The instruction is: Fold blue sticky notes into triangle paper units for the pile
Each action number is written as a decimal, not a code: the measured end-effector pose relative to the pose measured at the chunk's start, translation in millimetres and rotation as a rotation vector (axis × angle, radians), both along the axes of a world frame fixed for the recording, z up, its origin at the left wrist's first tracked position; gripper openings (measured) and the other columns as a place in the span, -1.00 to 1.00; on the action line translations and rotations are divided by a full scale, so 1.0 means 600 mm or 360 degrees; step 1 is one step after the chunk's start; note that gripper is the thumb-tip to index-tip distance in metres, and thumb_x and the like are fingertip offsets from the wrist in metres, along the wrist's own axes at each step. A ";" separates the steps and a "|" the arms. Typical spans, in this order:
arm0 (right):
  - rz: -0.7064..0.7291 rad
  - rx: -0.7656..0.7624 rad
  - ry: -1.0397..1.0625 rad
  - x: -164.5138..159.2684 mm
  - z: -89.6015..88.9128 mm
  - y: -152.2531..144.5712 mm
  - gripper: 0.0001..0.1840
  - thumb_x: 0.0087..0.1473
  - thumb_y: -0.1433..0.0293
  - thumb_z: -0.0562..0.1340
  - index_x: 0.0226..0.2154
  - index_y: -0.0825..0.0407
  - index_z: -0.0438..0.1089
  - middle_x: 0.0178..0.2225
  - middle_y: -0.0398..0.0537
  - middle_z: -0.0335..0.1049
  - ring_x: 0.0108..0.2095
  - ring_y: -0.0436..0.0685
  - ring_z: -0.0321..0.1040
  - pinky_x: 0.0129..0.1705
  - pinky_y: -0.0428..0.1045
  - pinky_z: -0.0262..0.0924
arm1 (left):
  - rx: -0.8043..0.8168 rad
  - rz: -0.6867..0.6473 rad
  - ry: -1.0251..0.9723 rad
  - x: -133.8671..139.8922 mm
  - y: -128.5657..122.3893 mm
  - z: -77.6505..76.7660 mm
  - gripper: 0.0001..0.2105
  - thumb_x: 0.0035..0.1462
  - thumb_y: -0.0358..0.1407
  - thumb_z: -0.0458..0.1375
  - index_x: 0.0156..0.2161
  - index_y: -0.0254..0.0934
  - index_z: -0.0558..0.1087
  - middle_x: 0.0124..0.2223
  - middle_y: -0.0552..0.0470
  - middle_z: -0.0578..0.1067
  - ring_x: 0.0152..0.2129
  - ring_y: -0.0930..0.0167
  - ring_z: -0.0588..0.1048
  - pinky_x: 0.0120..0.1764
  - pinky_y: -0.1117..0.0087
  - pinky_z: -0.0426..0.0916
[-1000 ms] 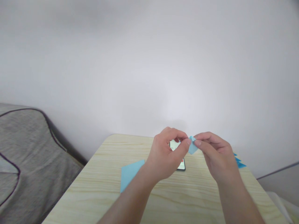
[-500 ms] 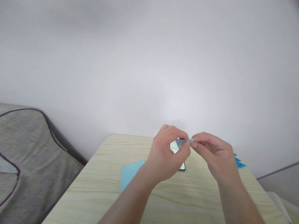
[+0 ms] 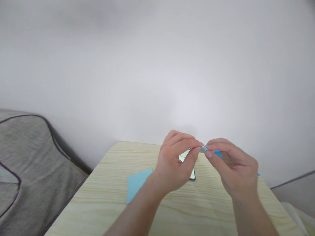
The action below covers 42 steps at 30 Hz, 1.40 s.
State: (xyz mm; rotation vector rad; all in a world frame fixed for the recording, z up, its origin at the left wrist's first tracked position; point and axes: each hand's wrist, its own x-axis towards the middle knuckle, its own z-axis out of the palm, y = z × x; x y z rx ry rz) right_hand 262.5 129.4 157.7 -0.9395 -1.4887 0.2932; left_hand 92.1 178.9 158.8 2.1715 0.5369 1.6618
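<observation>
Paper in light blue (image 3: 203,149) sits pinched between our left hand (image 3: 176,160) and right hand (image 3: 233,164), right of the smartphone (image 3: 192,176); we seem mid-fold, creasing likely needing steady pressure.

The wall (image 3: 157,72) rises behind the tabletop (image 3: 197,209), and the fabric (image 3: 29,177) sits off to its left. On the tabletop, a sheet of paper (image 3: 137,183) lies to the left, partly under the line of the left arm. The phone (image 3: 183,156) lies right of it, half hidden from me behind the left hand (image 3: 176,164). Above the tabletop, the small folded paper (image 3: 203,149) sits between this hand and the right hand (image 3: 237,170).
</observation>
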 end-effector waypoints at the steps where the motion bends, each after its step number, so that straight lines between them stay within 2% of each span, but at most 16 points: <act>1: 0.0009 -0.0007 0.0011 0.000 0.000 0.000 -0.83 0.12 0.52 0.35 -0.26 -0.06 0.55 -0.24 -0.04 0.49 -0.20 0.17 0.42 -0.15 0.12 0.32 | -0.0012 -0.0009 -0.0001 0.000 -0.001 0.000 -0.83 0.20 -0.48 0.23 -0.13 -0.22 0.58 -0.19 0.02 0.58 -0.20 0.41 0.45 -0.08 0.31 0.37; 5: 0.0049 -0.0056 0.0028 0.001 -0.002 -0.001 -0.84 0.13 0.51 0.34 -0.26 -0.06 0.56 -0.26 -0.05 0.49 -0.23 0.16 0.43 -0.20 0.10 0.32 | -0.0009 -0.0006 0.0007 0.001 -0.003 0.001 -0.87 0.17 -0.48 0.25 -0.19 -0.25 0.56 -0.25 0.03 0.55 -0.24 0.41 0.45 -0.10 0.30 0.36; 10: -0.0125 0.0067 -0.0029 -0.005 -0.004 0.001 -0.78 0.07 0.53 0.37 -0.21 -0.04 0.54 -0.24 -0.04 0.50 -0.23 0.17 0.43 -0.19 0.12 0.32 | -0.0011 0.0072 0.0009 0.005 -0.002 0.002 -0.92 0.16 -0.48 0.24 -0.27 -0.26 0.50 -0.32 0.05 0.53 -0.30 0.42 0.42 -0.14 0.29 0.34; 16: -0.0247 0.0242 -0.0284 -0.012 -0.001 0.001 -0.71 0.00 0.62 0.37 -0.22 -0.01 0.53 -0.25 -0.03 0.50 -0.23 0.17 0.44 -0.19 0.13 0.33 | -0.0048 0.0100 0.0066 0.008 -0.002 0.004 -0.93 0.17 -0.45 0.23 -0.33 -0.25 0.48 -0.35 0.06 0.51 -0.34 0.42 0.40 -0.16 0.28 0.32; 25: -0.0202 0.0244 -0.0205 -0.013 -0.004 0.002 -0.75 0.04 0.64 0.34 -0.26 0.01 0.54 -0.28 -0.03 0.50 -0.26 0.17 0.44 -0.22 0.13 0.33 | -0.0025 0.0158 0.0062 0.014 -0.001 0.000 -0.92 0.17 -0.45 0.22 -0.34 -0.25 0.46 -0.36 0.05 0.49 -0.34 0.40 0.39 -0.20 0.27 0.32; 31: -0.0172 0.0253 -0.0142 -0.016 0.000 0.004 -0.77 0.06 0.62 0.33 -0.29 -0.01 0.54 -0.28 -0.04 0.50 -0.25 0.17 0.44 -0.21 0.14 0.32 | 0.0012 0.0154 0.0057 0.011 -0.003 0.003 -0.92 0.16 -0.46 0.22 -0.28 -0.24 0.50 -0.32 0.04 0.52 -0.31 0.39 0.41 -0.18 0.25 0.35; 42: -0.0116 0.0179 0.0098 -0.017 0.000 -0.002 -0.79 0.04 0.60 0.36 -0.28 -0.01 0.52 -0.26 -0.02 0.46 -0.25 0.17 0.41 -0.19 0.14 0.30 | 0.0144 0.0085 -0.0033 0.005 0.000 -0.004 -0.78 0.18 -0.49 0.24 -0.11 -0.17 0.58 -0.20 0.02 0.59 -0.23 0.41 0.48 -0.12 0.29 0.42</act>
